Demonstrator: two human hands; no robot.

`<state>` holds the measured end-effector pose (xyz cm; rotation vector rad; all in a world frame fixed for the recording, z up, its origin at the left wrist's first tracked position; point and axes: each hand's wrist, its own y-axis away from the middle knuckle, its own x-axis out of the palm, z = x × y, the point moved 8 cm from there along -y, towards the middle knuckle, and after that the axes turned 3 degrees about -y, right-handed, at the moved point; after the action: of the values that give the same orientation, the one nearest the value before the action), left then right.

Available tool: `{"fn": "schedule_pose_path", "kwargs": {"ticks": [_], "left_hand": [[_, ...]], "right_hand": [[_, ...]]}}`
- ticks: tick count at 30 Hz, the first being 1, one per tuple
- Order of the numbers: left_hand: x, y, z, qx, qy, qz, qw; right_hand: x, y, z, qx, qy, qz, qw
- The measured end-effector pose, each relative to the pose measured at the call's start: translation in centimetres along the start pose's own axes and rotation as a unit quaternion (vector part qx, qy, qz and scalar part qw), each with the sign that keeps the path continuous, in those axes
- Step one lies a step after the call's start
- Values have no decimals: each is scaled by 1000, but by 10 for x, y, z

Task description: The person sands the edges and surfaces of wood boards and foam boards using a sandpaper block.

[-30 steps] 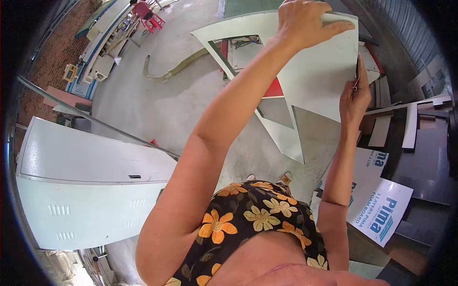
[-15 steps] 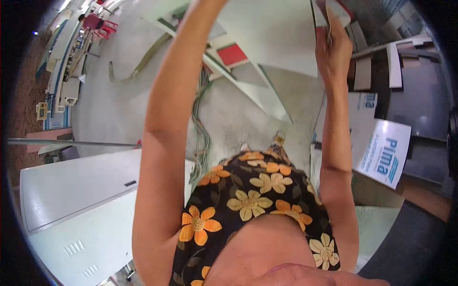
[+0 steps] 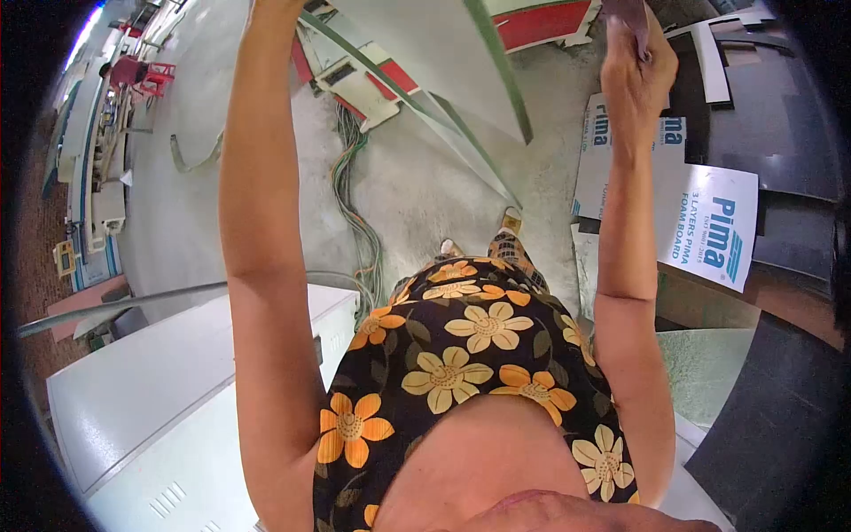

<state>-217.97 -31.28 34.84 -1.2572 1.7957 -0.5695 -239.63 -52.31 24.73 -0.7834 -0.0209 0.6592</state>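
Note:
Only the heel of my left hand [image 3: 277, 7] shows at the top edge, beside the upper end of a large white panel with a pale green edge [image 3: 434, 62]; its fingers are out of the picture. The panel stands tilted, its lower corner close to my feet. Over on the right, my right hand [image 3: 640, 75] is closed around a thin, flat brownish piece [image 3: 628, 16]. That piece runs up past the top of the view, and I cannot tell its kind. A gap separates my right hand from the panel.
Foam boards printed "Pima" [image 3: 716, 226] and dark sheets [image 3: 780, 133] lie at right. Cables [image 3: 344, 191] cross the concrete floor. At left are a white metal cabinet [image 3: 168, 363], a grey bar [image 3: 133, 306] and a red stool [image 3: 158, 80]. Red-and-white pieces [image 3: 542, 25] lie behind the panel.
The white panel has swung so its edge faces me more. My left hand has moved left and up, and my right hand slightly right. The whole view has shifted, showing more cables and boards.

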Motion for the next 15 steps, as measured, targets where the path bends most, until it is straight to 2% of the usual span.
{"fn": "schedule_pose_path", "kwargs": {"ticks": [1, 2, 3, 5, 6, 9, 10, 13, 14, 15], "left_hand": [[-6, 1, 18, -30, -8, 0, 1000], [-7, 2, 13, 11, -4, -1, 1000], [-9, 2, 12, 5, 11, -7, 1000], [-6, 7, -1, -10, 42, -16, 999], [-11, 7, 27, -28, 70, -33, 997], [-20, 3, 36, -27, 143, 35, 989], [-23, 3, 20, -5, 100, 13, 995], [-29, 3, 17, 27, 72, 14, 997], [-32, 5, 14, 34, 89, -26, 995], [-35, 4, 35, -16, 151, 0, 988]], "right_hand": [[-2, 5, 4, 1, -8, 5, 1000], [-2, 13, 6, 2, -17, 10, 1000], [-1, 21, 7, 2, -27, 16, 1000], [2, 42, -17, 74, -69, 36, 994], [4, 54, -31, 99, -78, 49, 991], [14, 87, -64, 189, -135, 52, 971], [19, 97, -75, 221, -160, 48, 961], [32, 122, -104, 255, -155, 61, 953], [37, 127, -109, 264, -147, 72, 951], [44, 132, -118, 266, -128, 78, 952]]}}
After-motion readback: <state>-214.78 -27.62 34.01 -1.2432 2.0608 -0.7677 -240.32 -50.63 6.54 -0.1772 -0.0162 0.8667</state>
